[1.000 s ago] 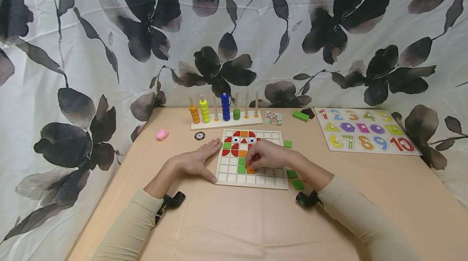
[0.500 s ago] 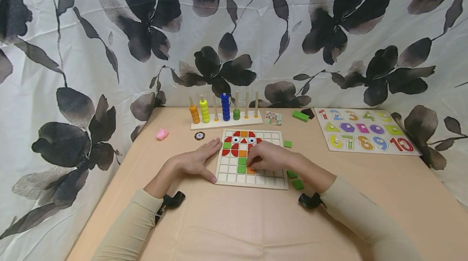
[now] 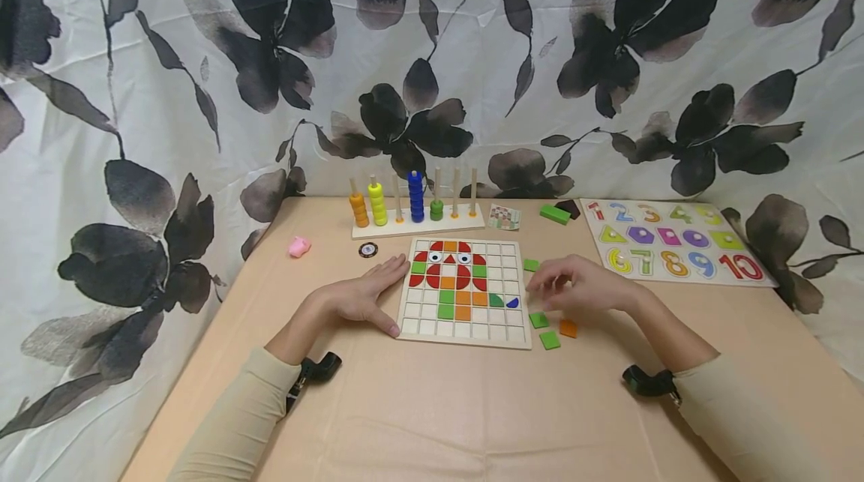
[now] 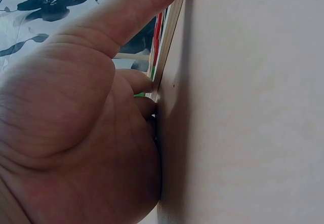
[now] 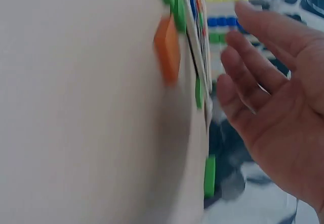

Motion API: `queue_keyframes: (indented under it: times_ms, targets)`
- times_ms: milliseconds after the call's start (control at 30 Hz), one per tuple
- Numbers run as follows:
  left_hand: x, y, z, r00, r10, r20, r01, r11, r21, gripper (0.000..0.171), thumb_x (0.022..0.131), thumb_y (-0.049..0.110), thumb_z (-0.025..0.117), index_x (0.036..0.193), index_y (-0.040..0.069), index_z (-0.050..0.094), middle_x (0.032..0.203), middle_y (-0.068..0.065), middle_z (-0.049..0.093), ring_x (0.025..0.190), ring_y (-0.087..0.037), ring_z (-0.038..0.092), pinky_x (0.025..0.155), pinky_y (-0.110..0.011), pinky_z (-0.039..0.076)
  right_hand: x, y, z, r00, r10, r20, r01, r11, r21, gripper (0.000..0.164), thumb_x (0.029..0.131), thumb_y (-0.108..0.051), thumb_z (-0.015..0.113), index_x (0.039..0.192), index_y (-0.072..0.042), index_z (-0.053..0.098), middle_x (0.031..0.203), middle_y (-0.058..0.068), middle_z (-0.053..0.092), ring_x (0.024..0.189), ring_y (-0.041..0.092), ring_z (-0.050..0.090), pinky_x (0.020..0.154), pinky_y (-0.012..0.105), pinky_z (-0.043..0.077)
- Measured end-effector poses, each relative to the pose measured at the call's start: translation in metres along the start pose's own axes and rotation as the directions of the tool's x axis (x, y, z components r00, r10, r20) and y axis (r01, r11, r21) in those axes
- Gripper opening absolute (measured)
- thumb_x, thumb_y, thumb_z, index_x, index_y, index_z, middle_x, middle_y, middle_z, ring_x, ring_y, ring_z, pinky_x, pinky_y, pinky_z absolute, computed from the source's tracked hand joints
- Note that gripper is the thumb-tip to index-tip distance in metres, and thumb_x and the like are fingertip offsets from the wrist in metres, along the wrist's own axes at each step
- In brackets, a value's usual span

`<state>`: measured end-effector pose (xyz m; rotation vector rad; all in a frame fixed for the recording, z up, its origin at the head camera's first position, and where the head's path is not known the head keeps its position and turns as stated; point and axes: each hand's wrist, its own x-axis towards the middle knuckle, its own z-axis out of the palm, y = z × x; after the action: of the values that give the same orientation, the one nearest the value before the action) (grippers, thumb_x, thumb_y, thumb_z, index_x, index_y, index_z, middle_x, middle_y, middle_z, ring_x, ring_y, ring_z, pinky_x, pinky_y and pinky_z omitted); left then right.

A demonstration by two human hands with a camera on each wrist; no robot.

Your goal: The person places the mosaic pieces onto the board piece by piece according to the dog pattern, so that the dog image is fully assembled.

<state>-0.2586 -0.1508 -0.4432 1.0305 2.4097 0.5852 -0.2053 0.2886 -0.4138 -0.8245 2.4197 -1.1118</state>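
Note:
A white grid board [image 3: 499,326] lies on the table with red, green, orange and blue tiles in a face-like pattern. My left hand [image 3: 361,293] rests with fingers spread along the board's left edge. In the left wrist view, the left thumb [image 4: 126,16] reaches to the board's wooden side. My right hand [image 3: 583,283] hovers just right of the board, fingers loosely bent and holding nothing. Below it lie an orange tile [image 3: 568,328] and a green tile [image 3: 550,340]. Another green tile [image 3: 531,265] sits by its fingertips.
Behind the board stands a peg stacker [image 3: 418,227] with coloured rings, beside a small picture card [image 3: 505,217]. A number puzzle board [image 3: 682,242] lies at the right, near a green block [image 3: 555,214]. On the left are a pink piece [image 3: 299,247] and a round black-and-white disc [image 3: 368,250].
My right hand has left the orange tile in the grid and moved right, off the board. Tiles it covered now show, including the loose orange one. The left hand stays put.

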Motion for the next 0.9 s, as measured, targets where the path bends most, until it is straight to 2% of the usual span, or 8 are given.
queue_keyframes:
  times_ms: [100,233,333,433,567,733,900]
  targets:
    - [-0.001,0.000,0.000,1.000,-0.005,-0.001,0.005,1.000,0.000,0.124,0.067,0.066,0.075,0.156,0.018,0.003,0.162,-0.001,-0.009,0.147,-0.018,-0.010,0.118,-0.042,0.002,-0.015,0.012,-0.005,0.994,-0.009,0.106,0.005,1.000,0.031,0.025,0.082,-0.012,0.076,0.107,-0.015,0.074,0.105,0.005,0.069,0.089,0.028,0.055,0.072,0.031,0.046]
    - [-0.001,-0.001,0.000,1.000,-0.014,0.002,0.014,1.000,-0.006,0.124,0.067,0.065,0.076,0.156,0.019,0.003,0.162,0.000,-0.009,0.147,-0.018,-0.010,0.118,-0.042,0.002,-0.025,0.020,-0.006,0.970,-0.020,0.241,-0.003,0.995,0.096,0.026,0.080,-0.009,0.077,0.106,-0.011,0.074,0.111,0.008,0.066,0.098,0.030,0.053,0.078,0.033,0.046]
    - [-0.002,-0.001,0.000,1.000,-0.014,0.001,0.014,1.000,-0.007,0.124,0.067,0.065,0.076,0.156,0.019,0.003,0.162,0.000,-0.008,0.147,-0.018,-0.010,0.118,-0.042,0.002,-0.027,0.020,-0.004,0.964,0.013,0.265,-0.034,0.997,0.071,0.026,0.078,-0.012,0.079,0.104,-0.016,0.076,0.111,0.006,0.064,0.104,0.025,0.052,0.085,0.032,0.045]
    - [-0.002,0.000,0.000,1.000,-0.011,0.000,0.011,1.000,-0.010,0.123,0.067,0.064,0.076,0.156,0.018,0.004,0.162,-0.001,-0.008,0.147,-0.019,-0.009,0.118,-0.043,0.002,-0.026,0.020,-0.003,0.971,0.051,0.233,-0.051,0.999,-0.005,0.023,0.077,-0.015,0.080,0.099,-0.021,0.076,0.105,0.002,0.064,0.100,0.024,0.052,0.085,0.030,0.045]
    - [-0.002,0.001,-0.001,1.000,-0.006,0.002,0.006,1.000,-0.012,0.123,0.068,0.062,0.076,0.156,0.016,0.004,0.162,-0.002,-0.008,0.147,-0.020,-0.009,0.118,-0.043,0.002,-0.024,0.021,-0.003,0.983,0.078,0.164,-0.074,0.997,-0.033,0.021,0.077,-0.015,0.080,0.097,-0.018,0.074,0.097,0.004,0.064,0.090,0.028,0.055,0.076,0.030,0.046]
    - [-0.002,0.002,-0.001,1.000,-0.002,0.006,0.002,1.000,-0.013,0.122,0.069,0.061,0.077,0.156,0.015,0.004,0.162,-0.003,-0.008,0.147,-0.020,-0.009,0.118,-0.044,0.002,-0.021,0.029,-0.007,0.992,0.129,0.017,-0.129,0.992,-0.015,0.019,0.076,-0.016,0.082,0.090,-0.014,0.070,0.082,0.004,0.065,0.079,0.024,0.057,0.067,0.027,0.048]
    - [-0.002,0.002,-0.001,1.000,-0.009,0.005,0.009,1.000,-0.007,0.123,0.068,0.062,0.076,0.156,0.016,0.004,0.162,-0.002,-0.008,0.147,-0.020,-0.010,0.118,-0.044,0.002,-0.010,0.028,-0.014,0.980,0.144,-0.141,-0.150,0.988,-0.037,0.012,0.078,-0.018,0.081,0.087,-0.018,0.072,0.079,-0.001,0.068,0.076,0.022,0.058,0.067,0.027,0.048]
